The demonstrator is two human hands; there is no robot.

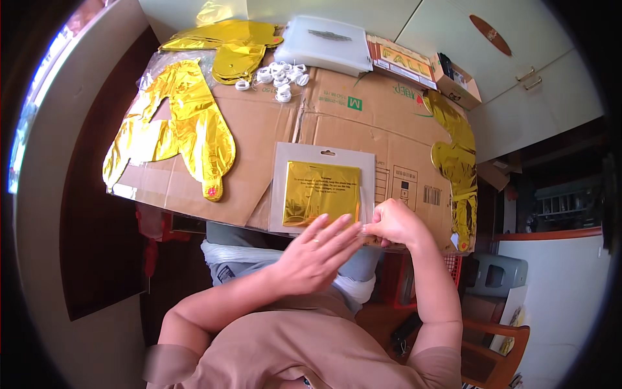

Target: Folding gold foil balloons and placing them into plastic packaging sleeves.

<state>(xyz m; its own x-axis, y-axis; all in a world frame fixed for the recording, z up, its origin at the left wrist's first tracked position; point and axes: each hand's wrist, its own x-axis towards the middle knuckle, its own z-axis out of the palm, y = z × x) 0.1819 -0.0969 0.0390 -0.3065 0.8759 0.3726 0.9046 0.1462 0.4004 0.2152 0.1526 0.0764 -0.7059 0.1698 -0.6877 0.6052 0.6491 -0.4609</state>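
A folded gold foil balloon (322,206) lies inside a flat package (326,153) with a pale border and a hang hole, at the near middle of the cardboard. My left hand (317,254) reaches over the package's lower edge, palm down and fingers stretched out straight. Its fingertips come close to my right hand (393,223), whose thumb and finger pinch together at the package's lower right corner. The pinched bit looks like clear plastic from that corner, though the fingers mostly cover it.
Flattened cardboard (249,139) covers the tabletop. Unfolded gold foil balloons lie at left (194,117), right (453,152) and back (236,61). Behind are white ribbon rolls (282,76), a translucent plastic case (324,45), flat printed packs (402,61) and a small open box (457,81).
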